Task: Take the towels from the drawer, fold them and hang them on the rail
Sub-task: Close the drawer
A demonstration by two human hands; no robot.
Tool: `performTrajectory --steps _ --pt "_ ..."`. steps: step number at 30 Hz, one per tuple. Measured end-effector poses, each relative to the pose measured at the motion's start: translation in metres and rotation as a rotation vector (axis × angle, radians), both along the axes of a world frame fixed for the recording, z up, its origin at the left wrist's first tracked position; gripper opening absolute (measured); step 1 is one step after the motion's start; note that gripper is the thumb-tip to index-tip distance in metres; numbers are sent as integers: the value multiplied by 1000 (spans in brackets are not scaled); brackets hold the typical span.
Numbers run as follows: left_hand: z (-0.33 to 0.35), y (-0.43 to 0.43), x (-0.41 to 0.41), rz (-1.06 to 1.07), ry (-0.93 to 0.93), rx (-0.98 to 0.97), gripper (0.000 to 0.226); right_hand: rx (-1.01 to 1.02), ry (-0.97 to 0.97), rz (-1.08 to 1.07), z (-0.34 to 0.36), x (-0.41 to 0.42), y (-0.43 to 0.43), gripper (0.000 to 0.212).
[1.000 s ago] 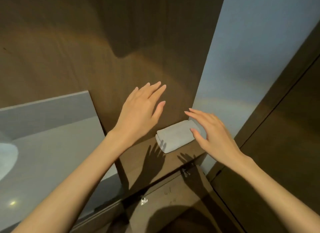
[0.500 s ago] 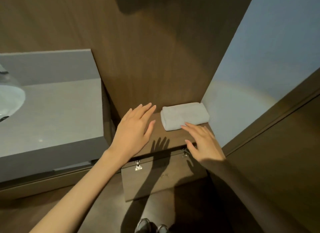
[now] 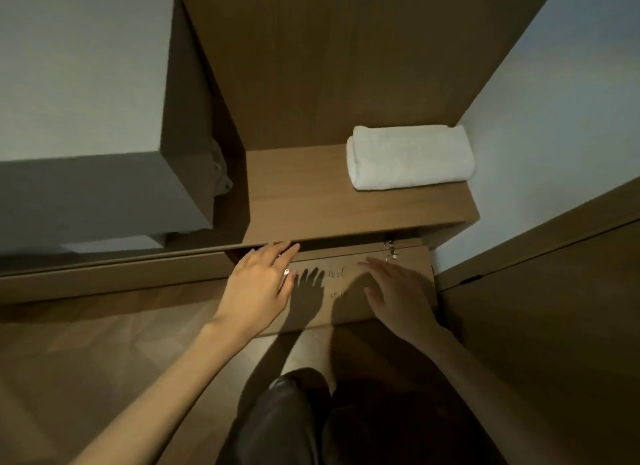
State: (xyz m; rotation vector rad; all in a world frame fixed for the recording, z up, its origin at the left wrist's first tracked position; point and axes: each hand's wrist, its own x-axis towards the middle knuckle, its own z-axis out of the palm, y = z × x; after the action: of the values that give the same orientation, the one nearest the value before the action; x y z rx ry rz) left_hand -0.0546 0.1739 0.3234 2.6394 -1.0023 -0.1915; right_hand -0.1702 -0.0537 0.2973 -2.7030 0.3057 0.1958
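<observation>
Below the shelf (image 3: 301,194), the left hand (image 3: 258,288) and right hand (image 3: 398,291) are held released at the drawer front (image 3: 341,257); fingertips (image 3: 289,247) could be pinched in the gap if it is swung shut.

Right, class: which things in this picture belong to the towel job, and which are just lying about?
Job:
rolled white towel
drawer front under the shelf

Lying about:
grey counter
wooden shelf
dark shoe
</observation>
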Motion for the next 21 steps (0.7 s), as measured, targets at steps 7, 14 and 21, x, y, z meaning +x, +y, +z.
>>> performTrajectory --steps 7,14,21 --pt "-233 12 -16 105 123 143 51 -32 137 56 -220 -9 -23 49" --pt "-450 23 -26 150 275 345 65 1 300 0 -416 -5 -34 74" --pt "-550 19 -36 129 257 512 87 -67 360 83 -521 0 -28 91"
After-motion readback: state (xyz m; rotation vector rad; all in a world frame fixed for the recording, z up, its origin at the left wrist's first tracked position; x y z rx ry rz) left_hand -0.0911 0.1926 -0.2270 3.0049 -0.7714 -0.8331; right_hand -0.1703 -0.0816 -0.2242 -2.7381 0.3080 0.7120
